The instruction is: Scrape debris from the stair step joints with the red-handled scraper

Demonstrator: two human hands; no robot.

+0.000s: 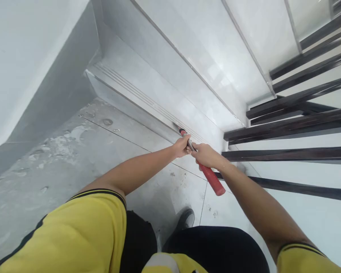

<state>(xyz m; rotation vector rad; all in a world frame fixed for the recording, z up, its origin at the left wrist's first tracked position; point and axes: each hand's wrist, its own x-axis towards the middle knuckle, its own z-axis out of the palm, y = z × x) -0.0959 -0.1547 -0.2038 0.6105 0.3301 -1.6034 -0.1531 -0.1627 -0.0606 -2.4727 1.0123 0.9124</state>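
Observation:
Both my hands grip a red-handled scraper tool (213, 180). My left hand (182, 146) is closed around the metal shaft near its front end. My right hand (206, 155) is closed on the upper part of the red handle, whose butt sticks out toward me. The tool's tip (181, 131) rests against the foot of the lowest stair riser (147, 117), where the riser meets the landing floor. The blade itself is too small to make out.
Grey tiled stairs (204, 64) rise ahead. The landing floor (74, 151) is smeared with dried white residue. Dark railing bars (301, 125) run along the right. A white wall (19, 57) stands at left. My shoe (186, 219) is on the floor below.

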